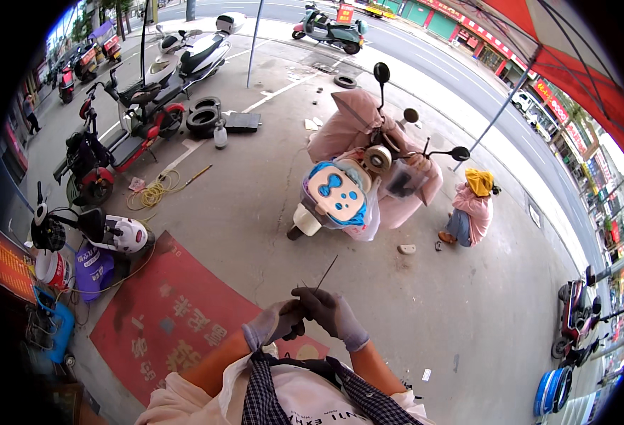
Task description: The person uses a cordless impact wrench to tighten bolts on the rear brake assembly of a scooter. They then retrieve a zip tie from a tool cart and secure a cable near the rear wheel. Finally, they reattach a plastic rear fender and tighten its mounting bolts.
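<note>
Gloved right hand (331, 316) closed on a thin dark rod (327, 273), gloved left hand (276, 323) against the right.
Whether the left also grips, I cannot tell. A loose pinch could let the rod slip to the pavement (411, 304), short of the pink-covered scooter (378, 159).

Off the right hand (331, 314), a mat (177, 315) is lying at nine o'clock, a hose (149, 195) is coiling at ten, tyres (201, 122) are sitting at eleven, a scooter (336, 193) is standing at twelve, and a person (472, 211) is crouching at two!
</note>
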`<state>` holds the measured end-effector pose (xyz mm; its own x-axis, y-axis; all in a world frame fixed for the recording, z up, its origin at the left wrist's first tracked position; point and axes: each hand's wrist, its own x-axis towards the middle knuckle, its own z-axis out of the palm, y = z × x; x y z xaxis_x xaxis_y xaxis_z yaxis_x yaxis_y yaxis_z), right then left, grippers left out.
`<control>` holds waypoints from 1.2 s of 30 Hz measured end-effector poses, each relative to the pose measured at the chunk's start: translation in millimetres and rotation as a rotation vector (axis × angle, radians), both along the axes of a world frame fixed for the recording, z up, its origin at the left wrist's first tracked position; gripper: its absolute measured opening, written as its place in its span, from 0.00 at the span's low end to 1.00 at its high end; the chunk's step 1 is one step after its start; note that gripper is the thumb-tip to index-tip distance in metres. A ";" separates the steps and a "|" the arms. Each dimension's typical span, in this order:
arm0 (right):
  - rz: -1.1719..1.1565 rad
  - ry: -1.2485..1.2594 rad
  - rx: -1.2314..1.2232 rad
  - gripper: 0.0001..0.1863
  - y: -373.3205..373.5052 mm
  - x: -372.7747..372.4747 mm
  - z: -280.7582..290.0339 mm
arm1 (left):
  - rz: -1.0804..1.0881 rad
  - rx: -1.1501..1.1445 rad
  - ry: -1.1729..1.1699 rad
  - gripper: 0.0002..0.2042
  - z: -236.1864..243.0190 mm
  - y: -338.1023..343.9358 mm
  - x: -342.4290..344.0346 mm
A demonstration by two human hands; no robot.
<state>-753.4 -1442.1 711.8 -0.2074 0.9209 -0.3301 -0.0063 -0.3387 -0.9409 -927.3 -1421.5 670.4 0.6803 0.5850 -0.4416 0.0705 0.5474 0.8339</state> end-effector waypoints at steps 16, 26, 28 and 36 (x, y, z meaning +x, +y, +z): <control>0.376 -0.177 0.135 0.11 422.6 -198.0 -47.4 | 0.463 -0.074 0.109 0.17 -32.3 327.3 -196.2; 0.622 0.088 0.036 0.16 696.6 -296.1 -43.9 | 0.699 -0.084 -0.088 0.20 -48.9 570.6 -282.8; 0.462 0.031 0.094 0.14 723.9 -289.3 -56.0 | 0.607 -0.111 -0.174 0.21 -54.7 626.0 -293.0; -0.170 0.123 -0.012 0.13 880.5 -208.3 -37.5 | -0.114 0.048 0.123 0.20 -3.3 885.3 -209.8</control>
